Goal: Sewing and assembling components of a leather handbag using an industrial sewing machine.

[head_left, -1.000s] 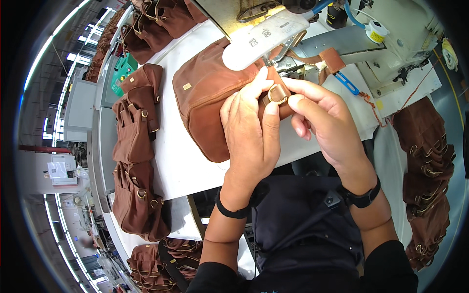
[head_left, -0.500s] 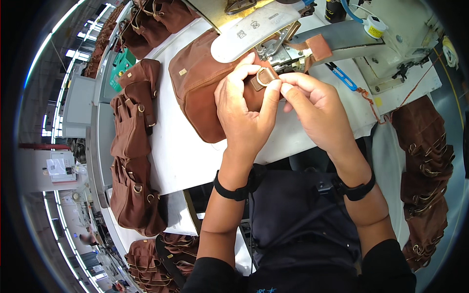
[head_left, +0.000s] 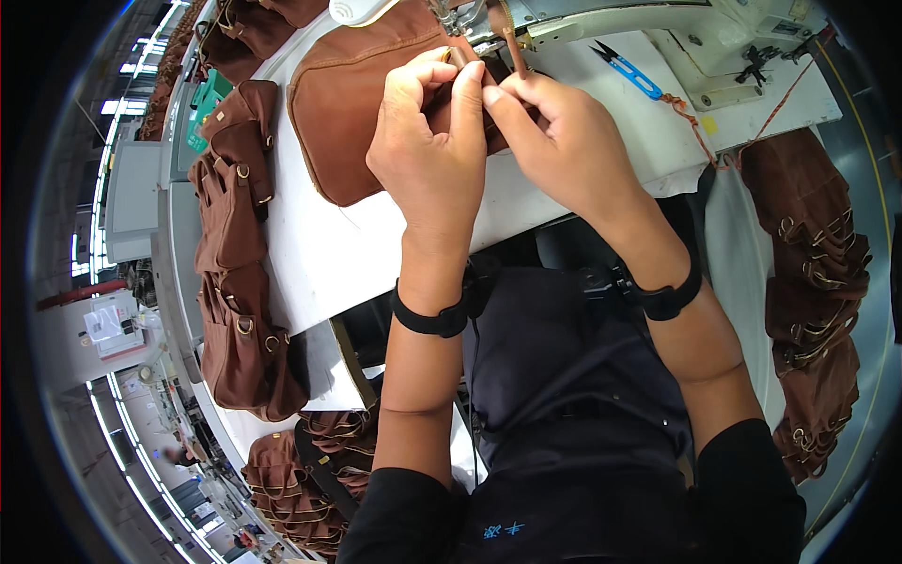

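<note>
A brown bag [head_left: 362, 108] lies on the white worktable with its upper right part under the sewing machine's needle area [head_left: 465, 17]. Close to that spot, my left hand [head_left: 427, 141] is closed, pinching a small brown leather tab [head_left: 458, 58] with thumb and index finger. A bit of gold-coloured metal ring shows at the tab. Just right of it, my right hand [head_left: 568, 141] is closed at the bag's edge, thumb and fingers close together with brown material between them. The exact part under its fingers is mostly hidden.
Blue-handled thread snips [head_left: 631, 70] lie on the table [head_left: 319, 273] right of the machine, tied to an orange cord. Brown bags [head_left: 230, 216] line the left side, and more bags [head_left: 808, 273] hang in a stack at the right. A green object [head_left: 207, 108] stands at the far left.
The view has shifted, so table and bags sit higher and further left. The tab with its ring has turned, and the ring is now mostly hidden. My right hand has moved slightly away from the tab.
</note>
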Demonstrator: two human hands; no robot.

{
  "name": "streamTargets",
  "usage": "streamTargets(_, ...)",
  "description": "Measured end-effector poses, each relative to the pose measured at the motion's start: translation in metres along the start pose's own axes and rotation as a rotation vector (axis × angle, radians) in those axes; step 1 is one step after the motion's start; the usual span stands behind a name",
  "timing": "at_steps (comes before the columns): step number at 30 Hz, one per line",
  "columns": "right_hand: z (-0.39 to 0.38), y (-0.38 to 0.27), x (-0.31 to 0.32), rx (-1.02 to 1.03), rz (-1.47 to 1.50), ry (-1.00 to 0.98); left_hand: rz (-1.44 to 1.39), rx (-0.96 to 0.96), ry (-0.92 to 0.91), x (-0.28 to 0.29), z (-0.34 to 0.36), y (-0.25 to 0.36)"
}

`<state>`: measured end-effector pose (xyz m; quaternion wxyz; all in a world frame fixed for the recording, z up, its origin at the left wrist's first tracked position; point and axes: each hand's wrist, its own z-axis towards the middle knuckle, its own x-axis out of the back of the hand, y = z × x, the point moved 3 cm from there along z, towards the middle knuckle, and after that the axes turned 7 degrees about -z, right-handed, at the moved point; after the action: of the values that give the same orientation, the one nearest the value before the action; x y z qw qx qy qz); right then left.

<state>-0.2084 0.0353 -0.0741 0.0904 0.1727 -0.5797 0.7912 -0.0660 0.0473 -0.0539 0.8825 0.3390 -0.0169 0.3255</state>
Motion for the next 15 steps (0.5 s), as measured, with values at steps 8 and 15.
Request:
streamTargets(8,-0.010,0.037,0.021,0.157,0.193,0.368,-0.184,0.171,0.001,0.000,0.001,0.000)
streamTargets(15,0.010,0.052,0.001,0.019,0.399,-0.131,0.102,0.018,-0.047,0.004,0.004,0.010)
